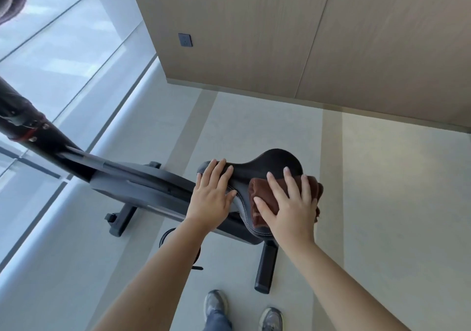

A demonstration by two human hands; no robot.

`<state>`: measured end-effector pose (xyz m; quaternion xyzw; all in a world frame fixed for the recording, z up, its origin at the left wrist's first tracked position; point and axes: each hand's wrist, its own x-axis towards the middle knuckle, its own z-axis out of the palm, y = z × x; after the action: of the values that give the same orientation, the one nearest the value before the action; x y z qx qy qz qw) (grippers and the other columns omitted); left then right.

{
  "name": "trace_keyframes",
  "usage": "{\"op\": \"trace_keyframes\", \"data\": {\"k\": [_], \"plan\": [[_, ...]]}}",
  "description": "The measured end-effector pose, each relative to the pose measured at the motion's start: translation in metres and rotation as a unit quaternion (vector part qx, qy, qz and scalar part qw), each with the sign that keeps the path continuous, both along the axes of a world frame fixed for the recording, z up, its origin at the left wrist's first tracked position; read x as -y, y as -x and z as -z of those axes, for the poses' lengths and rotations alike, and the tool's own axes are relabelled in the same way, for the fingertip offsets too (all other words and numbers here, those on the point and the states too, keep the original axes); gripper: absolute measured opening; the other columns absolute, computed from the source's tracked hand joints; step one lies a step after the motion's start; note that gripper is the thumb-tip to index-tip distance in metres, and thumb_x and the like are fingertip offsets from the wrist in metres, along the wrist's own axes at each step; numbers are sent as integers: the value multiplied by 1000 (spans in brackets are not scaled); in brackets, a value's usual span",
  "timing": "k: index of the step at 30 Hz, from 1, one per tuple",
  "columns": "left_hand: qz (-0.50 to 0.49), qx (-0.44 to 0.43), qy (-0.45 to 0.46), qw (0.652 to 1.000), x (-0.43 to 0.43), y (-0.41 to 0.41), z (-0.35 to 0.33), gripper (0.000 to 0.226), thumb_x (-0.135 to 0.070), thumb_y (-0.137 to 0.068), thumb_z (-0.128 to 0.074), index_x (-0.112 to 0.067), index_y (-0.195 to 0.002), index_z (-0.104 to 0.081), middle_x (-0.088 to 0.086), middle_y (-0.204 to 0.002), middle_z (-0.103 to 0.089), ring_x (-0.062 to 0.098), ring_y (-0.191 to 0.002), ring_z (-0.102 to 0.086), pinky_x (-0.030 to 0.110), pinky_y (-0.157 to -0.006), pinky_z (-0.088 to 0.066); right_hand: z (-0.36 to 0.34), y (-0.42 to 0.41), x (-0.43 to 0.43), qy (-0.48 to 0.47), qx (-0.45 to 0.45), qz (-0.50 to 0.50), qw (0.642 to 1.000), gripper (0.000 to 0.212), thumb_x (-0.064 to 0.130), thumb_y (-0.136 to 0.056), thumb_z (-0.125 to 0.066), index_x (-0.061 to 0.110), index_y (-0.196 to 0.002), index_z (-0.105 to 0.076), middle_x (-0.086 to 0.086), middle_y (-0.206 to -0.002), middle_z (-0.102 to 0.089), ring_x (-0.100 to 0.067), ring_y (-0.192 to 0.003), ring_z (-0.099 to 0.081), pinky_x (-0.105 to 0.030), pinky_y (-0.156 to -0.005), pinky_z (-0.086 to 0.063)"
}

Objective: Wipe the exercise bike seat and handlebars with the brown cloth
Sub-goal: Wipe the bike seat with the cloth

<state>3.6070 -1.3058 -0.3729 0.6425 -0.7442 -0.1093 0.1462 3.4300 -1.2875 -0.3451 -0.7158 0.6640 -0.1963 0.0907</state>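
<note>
The black bike seat (pixel 270 165) sits at the centre of the view, nose pointing left. My left hand (pixel 212 195) lies flat on the seat's nose with fingers spread, holding nothing. My right hand (pixel 289 203) presses the bunched brown cloth (pixel 262 195) onto the wide rear part of the seat, fingers spread over it. Part of the cloth hangs off the seat's right edge. The dark handlebar post (pixel 28 124) rises at the far left, and the handlebar grips themselves are mostly out of view.
The black bike body (pixel 142 185) and its floor stabiliser feet (pixel 265 269) stand on a pale floor. A wood-panelled wall with a socket (pixel 185 40) is behind, and a glass window wall runs along the left. My shoes (pixel 216 302) stand just in front of the rear foot.
</note>
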Motion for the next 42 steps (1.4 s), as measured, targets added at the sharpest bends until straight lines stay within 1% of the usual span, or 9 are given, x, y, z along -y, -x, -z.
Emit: {"op": "trace_keyframes", "data": {"k": [6, 8, 10, 16, 21, 24, 30, 35, 42], "plan": [[13, -7, 20, 1000, 2, -3, -4, 52, -26, -87, -60, -5, -132, -46, 15, -142, -39, 34, -134, -29, 55, -103, -30, 4, -9, 51, -61, -28, 53, 996, 55, 57, -87, -42, 35, -137, -37, -2, -152, -27, -38, -139, -13, -68, -100, -20], [22, -7, 27, 999, 3, -6, -5, 52, -27, -85, -64, -5, -130, -49, 15, -140, -43, 35, -131, -34, 54, -101, -32, 3, -12, 74, -84, -38, 68, 993, 55, 59, -87, -37, 37, -137, -34, 1, -153, -23, -35, -139, -12, -66, -103, -17], [39, -11, 33, 999, 5, -12, -4, 53, -29, -83, -66, -7, -128, -51, 14, -137, -46, 35, -128, -38, 52, -100, -33, 1, -13, 83, -92, -45, 78, 992, 53, 60, -87, -38, 37, -135, -38, 2, -151, -27, -33, -138, -17, -64, -102, -20], [109, -21, 52, 992, 25, -30, -7, 52, -34, -76, -73, -7, -118, -59, 12, -120, -57, 34, -111, -52, 48, -93, -43, -3, -16, 32, -11, -43, 65, 997, 51, 57, -83, -47, 31, -127, -51, 0, -135, -51, -31, -129, -36, -64, -93, -36], [152, -41, 4, 987, 38, -41, -2, 62, -44, -83, -62, -11, -132, -46, 13, -138, -43, 32, -130, -34, 46, -106, -28, 4, -36, -16, 15, -98, 60, 993, 54, 59, -79, -42, 32, -125, -53, -1, -131, -56, -34, -124, -46, -66, -89, -37], [177, -30, -12, 984, 43, -47, 1, 67, -49, -86, -53, -16, -140, -33, 9, -148, -30, 27, -138, -20, 44, -111, -18, 0, -42, 1, -4, -106, 73, 992, 54, 59, -80, -41, 32, -125, -54, -1, -133, -55, -37, -123, -46, -68, -89, -36], [171, -11, -38, 984, 47, -68, 8, 72, -53, -90, -42, -17, -146, -15, 3, -154, -16, 19, -141, -7, 41, -113, -8, -3, -58, 69, -70, -111, 89, 987, 53, 60, -86, -34, 38, -134, -41, 3, -146, -38, -33, -136, -25, -68, -102, -13], [171, -15, -45, 984, 46, -80, 11, 70, -52, -90, -39, -19, -146, -13, 1, -154, -16, 19, -141, -6, 42, -112, -7, 1, -72, 23, 2, -116, 85, 990, 51, 58, -83, -42, 31, -125, -53, -1, -128, -58, -32, -125, -44, -66, -96, -29], [163, -22, -43, 985, 43, -88, 11, 61, -42, -95, -39, -20, -146, -16, -2, -153, -19, 19, -141, -6, 39, -112, -7, -9, -84, 7, -22, -161, 60, 985, 60, 58, -79, -50, 29, -132, -46, -6, -133, -55, -35, -121, -50, -68, -91, -33]]}}
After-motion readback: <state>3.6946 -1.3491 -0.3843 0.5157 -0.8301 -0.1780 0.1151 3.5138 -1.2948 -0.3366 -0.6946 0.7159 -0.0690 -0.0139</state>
